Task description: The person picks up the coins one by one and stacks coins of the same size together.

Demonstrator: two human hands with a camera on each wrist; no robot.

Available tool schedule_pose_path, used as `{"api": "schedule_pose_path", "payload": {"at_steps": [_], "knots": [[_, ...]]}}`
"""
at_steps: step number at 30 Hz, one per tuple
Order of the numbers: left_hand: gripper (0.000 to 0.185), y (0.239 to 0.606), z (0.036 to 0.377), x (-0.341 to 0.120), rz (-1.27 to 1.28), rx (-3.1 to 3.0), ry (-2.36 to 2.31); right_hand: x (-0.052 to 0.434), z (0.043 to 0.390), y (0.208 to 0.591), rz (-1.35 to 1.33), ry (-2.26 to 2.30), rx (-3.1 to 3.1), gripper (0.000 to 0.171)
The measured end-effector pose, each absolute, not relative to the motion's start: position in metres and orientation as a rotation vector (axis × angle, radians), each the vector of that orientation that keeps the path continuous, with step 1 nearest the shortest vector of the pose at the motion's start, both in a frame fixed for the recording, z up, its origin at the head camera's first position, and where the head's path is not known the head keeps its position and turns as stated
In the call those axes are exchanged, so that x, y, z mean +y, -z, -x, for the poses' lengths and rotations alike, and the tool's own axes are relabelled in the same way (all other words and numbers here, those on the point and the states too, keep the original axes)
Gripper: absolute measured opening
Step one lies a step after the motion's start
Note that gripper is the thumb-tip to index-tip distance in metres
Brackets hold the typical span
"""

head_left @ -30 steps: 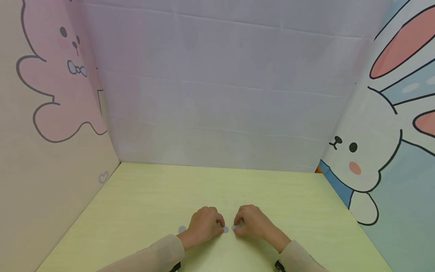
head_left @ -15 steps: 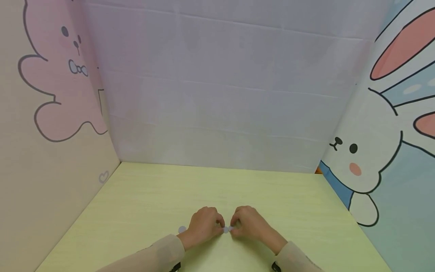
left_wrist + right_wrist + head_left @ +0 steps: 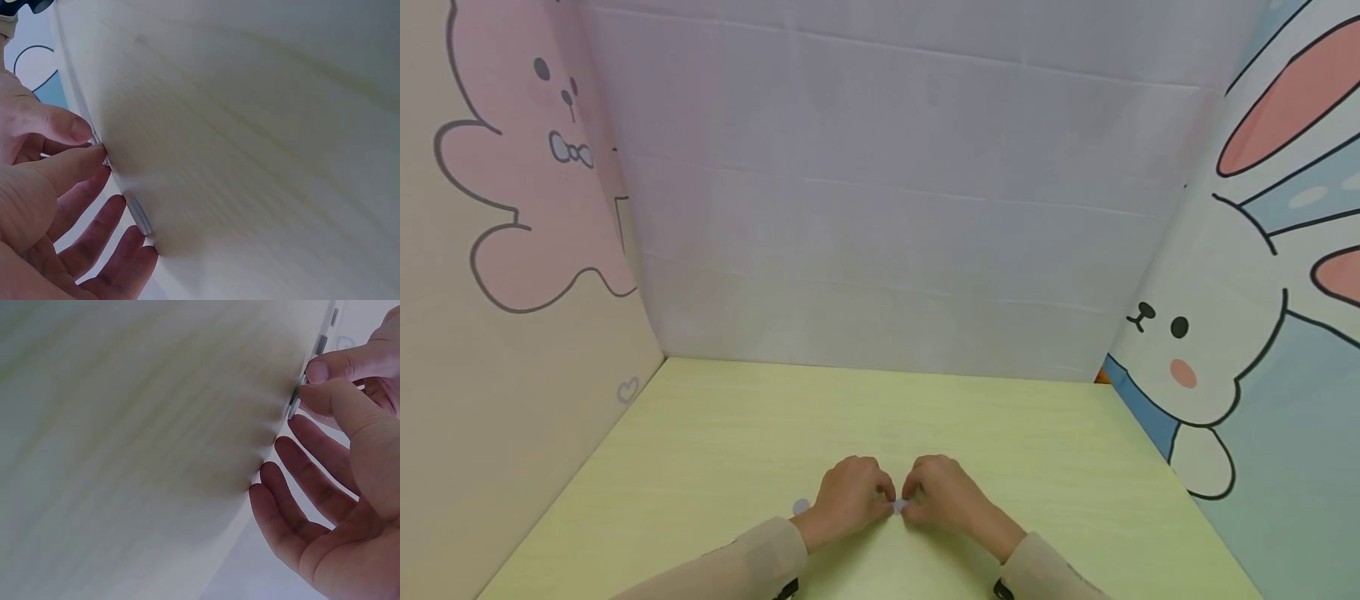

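Observation:
Both hands rest on the pale green table (image 3: 865, 408) near its front middle, fingertips almost touching. My left hand (image 3: 886, 500) pinches a small grey disc (image 3: 105, 157) between thumb and forefinger, its other fingers spread loosely. My right hand (image 3: 912, 502) pinches a like disc (image 3: 294, 404) the same way, with its other fingers straight. In the head view the two discs (image 3: 898, 506) meet between the hands. Another disc (image 3: 141, 216) lies flat by the left hand's lower fingers.
One loose grey disc (image 3: 802, 506) lies on the table left of the left hand. Two further discs (image 3: 321, 344) show edge-on beyond the right fingertips. Cartoon-printed panels (image 3: 512, 250) wall in the left, back and right sides.
The right hand has slid a little left with its disc, closing the gap to the left hand's disc. The left hand has stayed put.

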State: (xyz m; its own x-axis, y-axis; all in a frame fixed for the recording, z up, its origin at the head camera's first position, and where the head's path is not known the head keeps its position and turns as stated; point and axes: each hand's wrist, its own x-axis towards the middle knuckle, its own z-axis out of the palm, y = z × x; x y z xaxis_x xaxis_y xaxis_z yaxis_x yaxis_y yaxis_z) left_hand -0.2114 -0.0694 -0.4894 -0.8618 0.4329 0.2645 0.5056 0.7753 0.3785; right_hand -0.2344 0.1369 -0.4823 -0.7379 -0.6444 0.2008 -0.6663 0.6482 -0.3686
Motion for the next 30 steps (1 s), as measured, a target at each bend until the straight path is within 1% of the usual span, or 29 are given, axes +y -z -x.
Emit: {"api": "schedule_pose_path", "payload": {"at_steps": [20, 30], "knots": [[0.008, 0.4905, 0.2112, -0.0714, 0.742, -2.793, 0.689, 0.132, 0.2354, 0.4843, -1.096, -0.669, -2.808, 0.009], [0.01, 0.4878, 0.2104, -0.0712, 0.739, -2.811, 0.702, 0.1363, 0.2364, 0.484, -1.098, -0.77, -2.845, 0.01]]}}
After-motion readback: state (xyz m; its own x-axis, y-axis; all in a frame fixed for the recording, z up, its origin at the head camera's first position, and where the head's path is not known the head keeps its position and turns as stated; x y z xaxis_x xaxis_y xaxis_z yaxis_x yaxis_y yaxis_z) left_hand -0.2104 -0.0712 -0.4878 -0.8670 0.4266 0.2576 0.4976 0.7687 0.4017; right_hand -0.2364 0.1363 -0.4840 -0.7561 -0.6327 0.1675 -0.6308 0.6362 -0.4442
